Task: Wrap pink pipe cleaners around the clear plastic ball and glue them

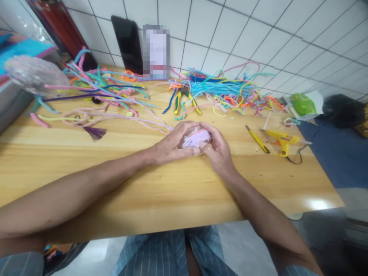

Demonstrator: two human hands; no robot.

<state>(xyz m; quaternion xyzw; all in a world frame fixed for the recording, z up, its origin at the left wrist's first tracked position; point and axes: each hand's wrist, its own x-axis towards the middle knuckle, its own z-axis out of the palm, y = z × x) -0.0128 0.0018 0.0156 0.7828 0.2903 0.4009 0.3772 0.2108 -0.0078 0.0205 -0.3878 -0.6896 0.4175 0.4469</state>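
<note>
Both hands are wrapped round a small rounded lilac bundle (197,138) with a pink streak, low over the table's middle. Something clear, perhaps plastic, shows at its edges; its exact kind is hard to make out. My left hand (175,142) cups its left side, fingers curled over the far edge. On the other side my right hand (218,147) closes round it, with the thumb pressed on the near face. Just beyond the hands lie yellow-handled pliers (178,102) and pale pink fuzzy strands (143,122).
Tangled pipe cleaners (221,89) line the wall. A purple tassel (96,132) and a clear plastic bag (37,76) are at left. On the right lie a yellow utility knife (258,139) and a yellow glue gun (282,142) with its cord. A phone (157,51) leans against the tiles.
</note>
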